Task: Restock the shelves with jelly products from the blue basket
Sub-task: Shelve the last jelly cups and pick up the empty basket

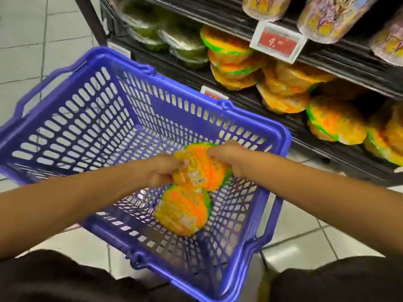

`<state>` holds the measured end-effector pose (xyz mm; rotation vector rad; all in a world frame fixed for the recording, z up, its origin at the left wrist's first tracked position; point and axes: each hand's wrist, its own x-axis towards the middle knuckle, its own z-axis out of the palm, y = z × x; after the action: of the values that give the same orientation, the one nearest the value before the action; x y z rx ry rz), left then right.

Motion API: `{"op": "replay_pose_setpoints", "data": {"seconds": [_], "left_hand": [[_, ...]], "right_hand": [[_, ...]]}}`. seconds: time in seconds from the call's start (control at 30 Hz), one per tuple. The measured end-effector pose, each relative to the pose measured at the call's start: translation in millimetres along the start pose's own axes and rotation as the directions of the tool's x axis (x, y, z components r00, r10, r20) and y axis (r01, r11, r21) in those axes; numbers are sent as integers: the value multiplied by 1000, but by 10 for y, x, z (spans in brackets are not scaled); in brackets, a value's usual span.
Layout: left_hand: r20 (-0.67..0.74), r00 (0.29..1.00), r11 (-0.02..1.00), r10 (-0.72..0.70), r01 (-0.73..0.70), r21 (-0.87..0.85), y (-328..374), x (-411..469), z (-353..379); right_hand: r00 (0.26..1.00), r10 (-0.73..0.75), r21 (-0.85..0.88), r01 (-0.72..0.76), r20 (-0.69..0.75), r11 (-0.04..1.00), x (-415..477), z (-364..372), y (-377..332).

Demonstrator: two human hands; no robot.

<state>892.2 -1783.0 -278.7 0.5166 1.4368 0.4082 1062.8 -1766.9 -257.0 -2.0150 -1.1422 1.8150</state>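
Pickup: left grip (162, 171) and right grip (226, 158) pinch 1 jelly pack (202, 167) in the basket (257, 115). Next, onto the shelf (327, 149) beyond.

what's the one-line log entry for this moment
left hand, right hand: grip upper jelly pack | lower jelly pack: lying in blue basket | stage: pickup

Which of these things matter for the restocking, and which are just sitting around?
Job: blue basket; held jelly pack, gripped by left hand and right hand; second jelly pack inside; matching orange packs on shelf.
Just there: green tubs; purple packs above; red price tag.
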Motion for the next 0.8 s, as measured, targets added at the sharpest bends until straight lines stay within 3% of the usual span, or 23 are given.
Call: {"op": "replay_pose_setpoints", "data": {"seconds": [0.07,0.17,0.27,0.33,0.4,0.53,0.8], "left_hand": [[12,999,997,35,-34,-71,84,-188,-78],[94,986,989,135,-128,-78,242,-448,-108],[151,960,970,235,-241,26,388,-635,-16],[120,945,941,303,-317,117,456,-700,92],[70,928,905,367,-374,203,506,-748,212],[19,878,842,479,-466,271,618,-820,434],[107,799,723,591,-584,368,964,-862,861]], "right_hand": [[996,-29,206,10,87,979,-196,-36,31],[958,-233,444,137,169,886,-465,-112,176],[905,-410,390,419,-112,820,-575,-112,246],[854,-408,356,510,-324,783,-620,-155,231],[817,-396,375,553,-418,744,-640,-211,207],[800,-373,459,582,-470,671,-659,-339,165],[756,-330,475,626,-565,619,-861,-608,366]]}}
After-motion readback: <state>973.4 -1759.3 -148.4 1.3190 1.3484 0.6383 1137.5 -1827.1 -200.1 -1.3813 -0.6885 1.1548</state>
